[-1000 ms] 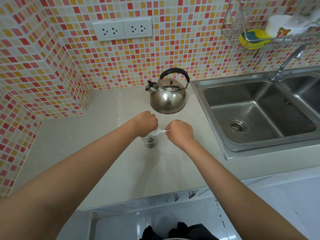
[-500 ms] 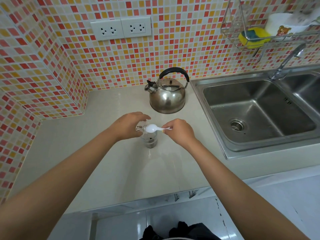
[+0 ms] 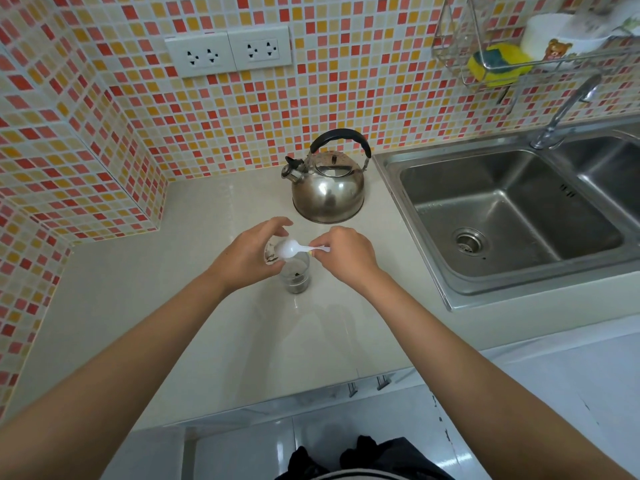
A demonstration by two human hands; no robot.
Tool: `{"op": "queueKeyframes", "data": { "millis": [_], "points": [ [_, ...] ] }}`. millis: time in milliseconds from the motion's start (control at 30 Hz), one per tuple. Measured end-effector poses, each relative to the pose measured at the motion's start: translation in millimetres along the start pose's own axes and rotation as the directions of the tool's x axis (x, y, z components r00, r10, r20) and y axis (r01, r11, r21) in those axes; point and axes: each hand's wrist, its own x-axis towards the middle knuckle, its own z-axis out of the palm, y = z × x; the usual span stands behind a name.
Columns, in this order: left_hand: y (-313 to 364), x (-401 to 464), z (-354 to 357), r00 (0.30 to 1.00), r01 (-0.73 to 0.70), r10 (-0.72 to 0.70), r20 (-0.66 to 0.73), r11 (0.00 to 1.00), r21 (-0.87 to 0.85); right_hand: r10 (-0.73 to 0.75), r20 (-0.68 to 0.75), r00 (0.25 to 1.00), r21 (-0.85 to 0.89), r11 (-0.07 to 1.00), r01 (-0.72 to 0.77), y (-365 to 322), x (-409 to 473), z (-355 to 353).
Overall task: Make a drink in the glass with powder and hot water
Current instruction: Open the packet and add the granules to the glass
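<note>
Everywhere mosaic tiles (image 3: 104,140), pale glossy countertop (image 3: 207,334).

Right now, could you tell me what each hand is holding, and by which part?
The right hand pinches the white plastic spoon by its handle end. The left hand holds a small container tilted over the glass.

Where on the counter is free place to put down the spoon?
Bare counter lies left of the glass up to the tiled wall, and in front of it to the near edge. Crowded: between kettle and glass, where both hands work.
</note>
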Motion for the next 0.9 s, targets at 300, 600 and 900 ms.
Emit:
{"op": "queueKeyframes", "data": {
  "millis": [300, 600, 900],
  "points": [
    [9.1, 0.4, -0.5, 1.0, 0.007, -0.008, -0.004, 0.998, -0.061, -0.064, 0.053, 0.997, -0.056, 0.996, 0.067, -13.7, 8.5, -4.2],
    [7.3, 7.0, -1.4, 0.991, -0.113, 0.095, 0.099, 0.973, 0.2, -0.065, 0.115, 0.991, -0.162, 0.983, 0.083, -12.4, 11.9, -9.7],
    [5.7, 22.5, -7.4, 0.962, -0.209, 0.119, 0.245, 0.899, 0.384, 0.063, 0.092, 0.994, -0.07, 0.996, -0.057, 19.3, 1.7, -14.2]
  ]
}}
